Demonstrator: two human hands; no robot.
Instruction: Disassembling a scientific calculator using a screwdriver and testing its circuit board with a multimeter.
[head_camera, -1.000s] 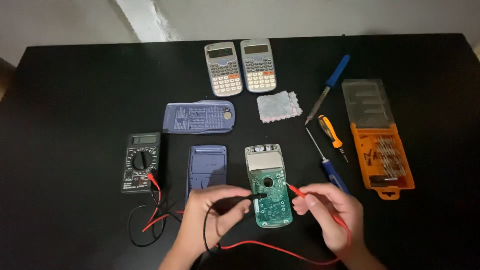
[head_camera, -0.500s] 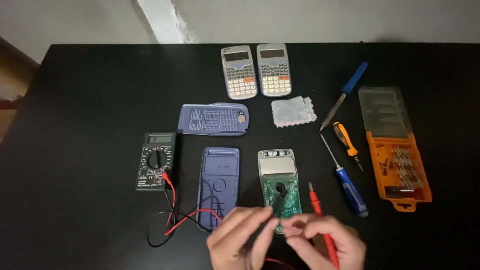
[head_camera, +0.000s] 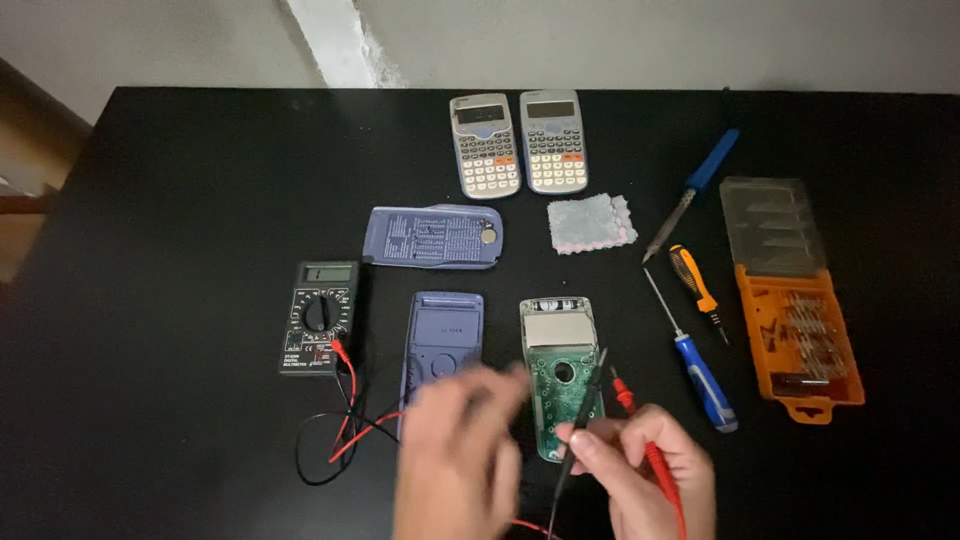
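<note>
The right hand (head_camera: 640, 470) fingers pinch a thin black probe (head_camera: 580, 420) and a red probe (head_camera: 645, 440) over the bare green circuit board (head_camera: 560, 385) near the matte black surface's (head_camera: 180, 200) front edge. The blurred left hand (head_camera: 460, 460) hovers, grip unclear. Pale wall behind.

Two calculators (head_camera: 520, 145) are set side by side near the table's (head_camera: 180, 190) far edge. Before them a cover (head_camera: 435, 237) is laid, with a cloth (head_camera: 592, 223) to its right. The multimeter (head_camera: 320, 318) is placed left of a back shell (head_camera: 445, 340), and the opened calculator (head_camera: 560, 375) right of that. Three screwdrivers (head_camera: 695, 290) are found further right, and the bit case (head_camera: 795, 300) is placed nearest the right edge.
</note>
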